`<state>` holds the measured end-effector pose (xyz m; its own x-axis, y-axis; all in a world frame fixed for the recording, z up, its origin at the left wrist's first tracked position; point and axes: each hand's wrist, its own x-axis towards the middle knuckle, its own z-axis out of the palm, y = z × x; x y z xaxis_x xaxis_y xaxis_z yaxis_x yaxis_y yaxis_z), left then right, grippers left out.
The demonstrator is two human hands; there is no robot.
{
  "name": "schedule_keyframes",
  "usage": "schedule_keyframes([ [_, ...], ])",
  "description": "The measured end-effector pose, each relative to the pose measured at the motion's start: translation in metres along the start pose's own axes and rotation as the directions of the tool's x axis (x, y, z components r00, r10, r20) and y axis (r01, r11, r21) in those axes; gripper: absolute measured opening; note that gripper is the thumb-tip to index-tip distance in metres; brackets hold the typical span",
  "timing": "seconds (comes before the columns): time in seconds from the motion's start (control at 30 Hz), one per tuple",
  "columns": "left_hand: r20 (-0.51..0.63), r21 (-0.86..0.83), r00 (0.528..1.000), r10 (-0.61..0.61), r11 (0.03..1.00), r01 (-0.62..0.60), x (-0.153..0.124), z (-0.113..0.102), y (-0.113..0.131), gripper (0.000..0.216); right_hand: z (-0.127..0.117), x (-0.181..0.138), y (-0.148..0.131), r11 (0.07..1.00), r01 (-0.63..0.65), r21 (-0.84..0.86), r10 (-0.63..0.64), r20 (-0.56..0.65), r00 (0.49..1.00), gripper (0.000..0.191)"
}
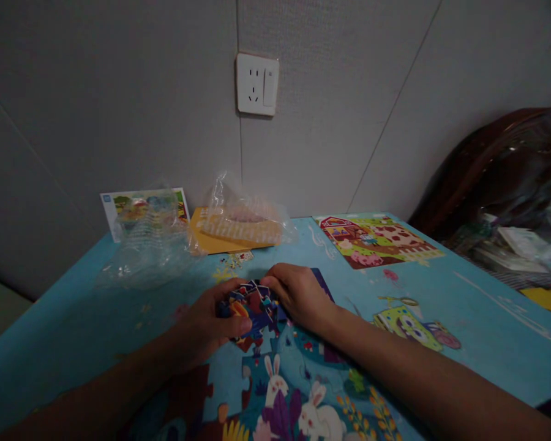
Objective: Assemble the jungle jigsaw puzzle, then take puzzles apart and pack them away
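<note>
My left hand (213, 321) is wrapped round a bunch of dark, colourful jigsaw puzzle pieces (256, 306), its thumb lying across the front. Against the right edge of that bunch, my right hand (300, 297) is closed, with thumb and finger on the pieces and its other fingertips hidden. Below both hands lies a partly joined jigsaw puzzle (294, 380) with white rabbits, plants and blue ground. Dark red-brown areas show at its left, beside a light blue piece (227, 383). The puzzle's lower part runs out of view.
A blue cartoon-printed cover (92, 331) spreads over the table. Toward the wall lie a clear plastic bag (149, 251), a yellow envelope-like sheet (215, 242) under another bag (245, 217), and a picture card (112, 214). A farm picture (376, 239) lies at back right. A wall socket (257, 84) is above.
</note>
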<state>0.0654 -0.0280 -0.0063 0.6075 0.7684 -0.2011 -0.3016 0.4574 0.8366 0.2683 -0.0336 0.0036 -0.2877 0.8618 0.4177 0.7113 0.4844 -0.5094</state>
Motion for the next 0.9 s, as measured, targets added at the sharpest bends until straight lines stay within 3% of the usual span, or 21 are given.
schedule_keyframes([
  [0.1, -0.019, 0.012, 1.000, 0.004, 1.000, -0.004, 0.001, -0.002, -0.002, 0.043, 0.001, 0.001, 0.000, 1.000, 0.011, 0.022, -0.010, -0.039, 0.999, 0.034],
  [0.23, -0.047, 0.014, 0.999, 0.014, 1.000, -0.013, -0.001, -0.004, -0.001, 0.058, -0.002, 0.004, 0.006, 0.982, -0.175, 0.076, 0.187, -0.200, 0.962, 0.031],
  [0.3, -0.015, 0.000, 1.000, -0.015, 1.000, 0.015, -0.003, -0.004, 0.000, 0.070, -0.002, 0.005, 0.007, 0.965, -0.241, 0.100, 0.259, -0.246, 0.934, 0.030],
  [0.37, 0.047, 0.010, 0.998, -0.040, 0.999, 0.040, -0.005, -0.002, -0.001, 0.065, 0.001, 0.005, 0.004, 0.956, -0.264, 0.129, 0.290, -0.266, 0.919, 0.030],
  [0.5, 0.056, 0.096, 0.998, -0.041, 0.995, 0.036, -0.004, 0.000, -0.004, 0.041, 0.008, 0.000, -0.007, 0.957, -0.200, 0.210, 0.249, -0.243, 0.938, 0.030],
  [0.7, -0.067, 0.088, 0.997, -0.023, 0.996, 0.029, 0.002, 0.000, -0.006, 0.048, 0.005, -0.005, -0.011, 0.942, -0.058, 0.332, 0.135, -0.214, 0.968, 0.029],
  [0.8, -0.134, 0.043, 0.991, -0.020, 0.999, 0.026, 0.003, 0.000, 0.000, 0.052, -0.005, -0.005, -0.005, 0.991, -0.078, 0.112, 0.099, -0.197, 0.975, 0.035],
  [0.9, -0.173, -0.043, 0.985, -0.008, 0.999, 0.000, 0.003, -0.002, 0.009, 0.042, -0.011, -0.004, -0.002, 0.958, -0.106, -0.266, 0.112, 0.010, 0.994, 0.039],
])
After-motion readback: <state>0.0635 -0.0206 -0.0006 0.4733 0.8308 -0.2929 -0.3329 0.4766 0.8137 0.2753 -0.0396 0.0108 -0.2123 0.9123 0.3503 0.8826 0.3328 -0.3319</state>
